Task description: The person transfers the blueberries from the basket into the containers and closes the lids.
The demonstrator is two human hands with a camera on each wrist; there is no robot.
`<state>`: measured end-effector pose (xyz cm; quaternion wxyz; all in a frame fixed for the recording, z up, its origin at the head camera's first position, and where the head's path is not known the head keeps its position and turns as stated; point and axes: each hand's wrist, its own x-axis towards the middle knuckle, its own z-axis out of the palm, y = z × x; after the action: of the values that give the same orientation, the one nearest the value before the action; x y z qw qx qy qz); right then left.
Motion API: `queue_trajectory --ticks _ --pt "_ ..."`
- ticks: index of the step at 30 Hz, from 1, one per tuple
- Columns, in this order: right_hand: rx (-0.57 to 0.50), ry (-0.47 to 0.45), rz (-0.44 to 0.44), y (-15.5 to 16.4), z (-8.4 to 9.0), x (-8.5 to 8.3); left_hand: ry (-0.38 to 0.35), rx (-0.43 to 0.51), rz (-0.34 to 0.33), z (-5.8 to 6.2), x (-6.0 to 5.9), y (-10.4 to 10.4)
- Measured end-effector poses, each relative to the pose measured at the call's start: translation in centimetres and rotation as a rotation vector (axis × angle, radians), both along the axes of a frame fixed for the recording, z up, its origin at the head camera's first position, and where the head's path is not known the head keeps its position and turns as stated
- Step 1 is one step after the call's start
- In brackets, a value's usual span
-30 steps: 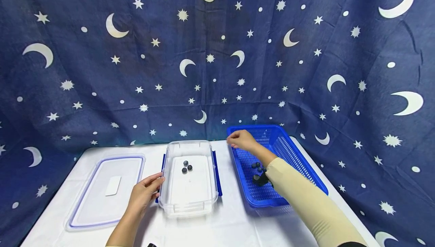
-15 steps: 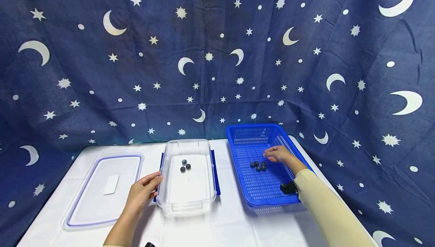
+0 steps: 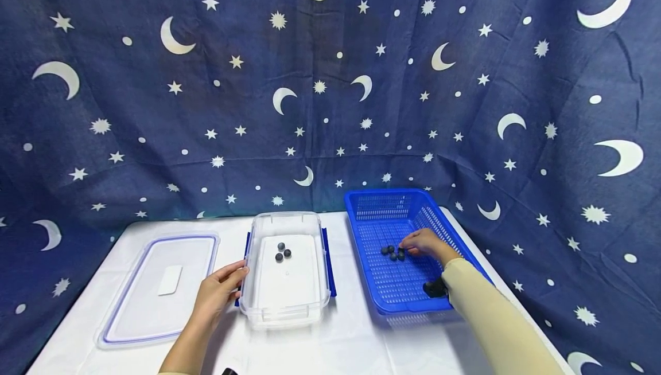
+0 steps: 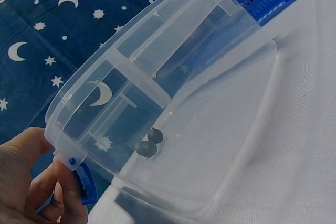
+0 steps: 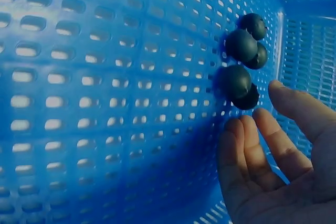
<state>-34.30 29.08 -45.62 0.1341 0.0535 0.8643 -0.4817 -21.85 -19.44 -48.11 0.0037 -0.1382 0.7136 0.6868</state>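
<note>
A clear plastic box (image 3: 286, 272) (image 4: 173, 108) stands mid-table with three dark balls (image 3: 282, 252) (image 4: 148, 142) inside. My left hand (image 3: 219, 295) (image 4: 37, 182) holds its left side by the blue clip (image 4: 85, 184). To the right a blue perforated basket (image 3: 400, 283) (image 5: 105, 103) holds several dark balls (image 3: 392, 252) (image 5: 240, 61). My right hand (image 3: 423, 243) (image 5: 273, 156) is down inside the basket with relaxed fingers, its fingertips right beside the nearest ball (image 5: 237, 83) and holding nothing.
The box's clear lid (image 3: 160, 286) with a blue seal lies flat at the left on the white table (image 3: 341, 340). A dark blue cloth with moons and stars (image 3: 330, 88) hangs close behind. The wrist camera (image 3: 435, 288) sits dark at my right cuff.
My right hand went from above the basket's left rim down into the basket, then reached left to the cluster of balls. The left hand and box have not moved.
</note>
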Motion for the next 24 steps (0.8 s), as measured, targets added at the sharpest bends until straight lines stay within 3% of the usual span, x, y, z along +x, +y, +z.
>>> queue_trajectory --ticks 13,24 --pt "0.062 -0.031 -0.07 -0.87 -0.18 0.34 0.0 0.017 -0.001 -0.08 -0.15 0.06" --pt "0.051 -0.043 -0.084 -1.08 -0.2 0.1 -0.002 0.016 0.006 -0.04 -0.05 0.07"
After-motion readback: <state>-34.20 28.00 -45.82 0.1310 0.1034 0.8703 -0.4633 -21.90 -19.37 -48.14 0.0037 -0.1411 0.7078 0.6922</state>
